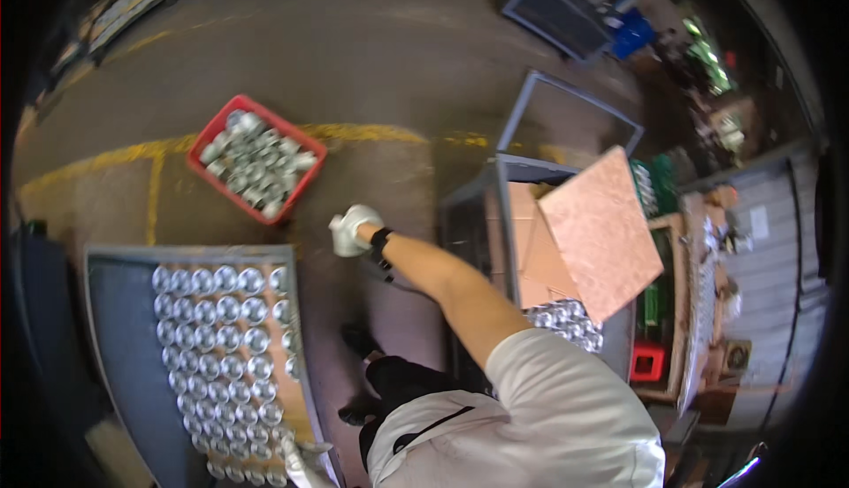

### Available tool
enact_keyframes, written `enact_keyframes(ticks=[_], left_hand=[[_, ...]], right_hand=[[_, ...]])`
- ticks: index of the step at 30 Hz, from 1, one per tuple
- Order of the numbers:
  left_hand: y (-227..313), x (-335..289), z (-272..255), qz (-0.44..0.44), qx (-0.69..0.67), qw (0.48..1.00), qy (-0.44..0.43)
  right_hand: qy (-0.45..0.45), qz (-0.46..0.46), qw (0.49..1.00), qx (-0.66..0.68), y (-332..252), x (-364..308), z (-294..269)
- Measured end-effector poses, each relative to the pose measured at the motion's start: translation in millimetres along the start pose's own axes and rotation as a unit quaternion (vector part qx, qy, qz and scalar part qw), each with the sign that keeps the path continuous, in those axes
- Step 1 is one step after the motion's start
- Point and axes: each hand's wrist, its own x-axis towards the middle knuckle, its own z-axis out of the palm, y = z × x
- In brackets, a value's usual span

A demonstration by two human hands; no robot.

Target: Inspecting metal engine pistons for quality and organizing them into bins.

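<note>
My right hand (pixel 354 230), in a white glove with a black band at the wrist, reaches out over the floor between the red tub and the crates. Its fingers are curled closed; what they hold, if anything, I cannot make out. My left hand (pixel 299 460), also gloved, is at the lower edge beside the right end of the grey metal crate (pixel 190 253). Its fingers look spread, near the closest rows of round silvery metal parts (pixel 232 367). These stand in rows on a brown sheet inside the crate.
A red tub (pixel 311 145) heaped with loose metal parts (pixel 256 156) stands on the floor ahead. To the right, a second crate (pixel 506 214) holds cardboard, a tilted brown board (pixel 601 232) and more silvery parts (pixel 566 324). A red stool (pixel 648 362) stands beyond it.
</note>
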Motion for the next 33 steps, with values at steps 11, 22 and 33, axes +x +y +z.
enact_keyframes(ticks=[11, 22, 33], left_hand=[[39.8, -65.6, 25.8, 0.051, -0.009, 0.992, 0.117], [15.2, -111.9, -9.2, 0.082, 0.06, 0.983, 0.156], [-66.7, -186.5, -122.0, 0.162, -0.093, 0.982, 0.041]], right_hand=[[0.272, -0.167, 0.814, 0.485, -120.9, 122.4, -124.7], [0.018, -0.281, 0.783, 0.555, -127.1, -71.9, -59.1], [-0.175, -0.546, 0.77, 0.28, -191.4, -455.8, 127.3]])
